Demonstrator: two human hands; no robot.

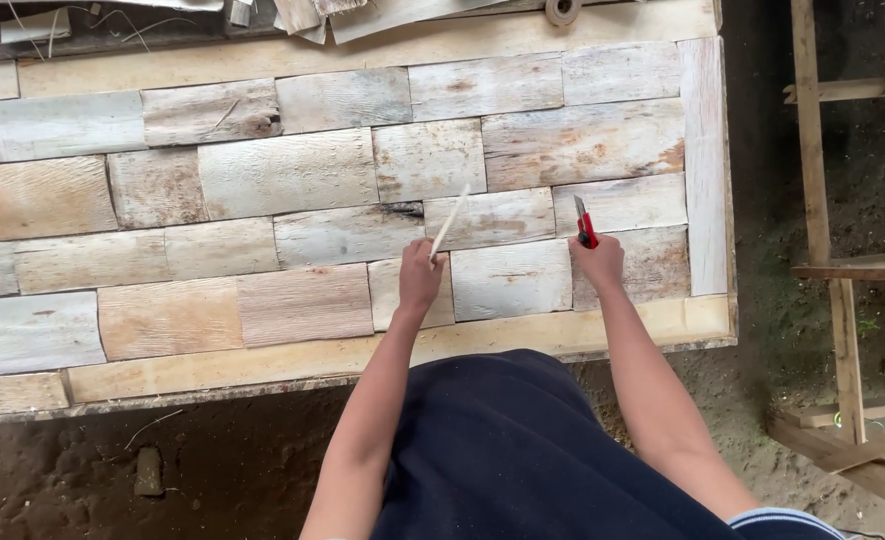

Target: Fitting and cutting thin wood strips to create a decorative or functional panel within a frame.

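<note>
1. The wooden panel [292, 180] of pale patchwork blocks lies flat.
2. Over its near edge, the left hand [418, 280] grips a thin wooden stick [450, 222].
3. Further right, near its right border, the right hand [598, 262] clasps a red utility knife [584, 222].

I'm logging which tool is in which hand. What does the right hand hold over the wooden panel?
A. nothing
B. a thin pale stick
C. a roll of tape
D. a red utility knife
D: the right hand grips a red utility knife with its blade pointing away from the person, over the panel; the thin pale stick is in the left hand.
</note>
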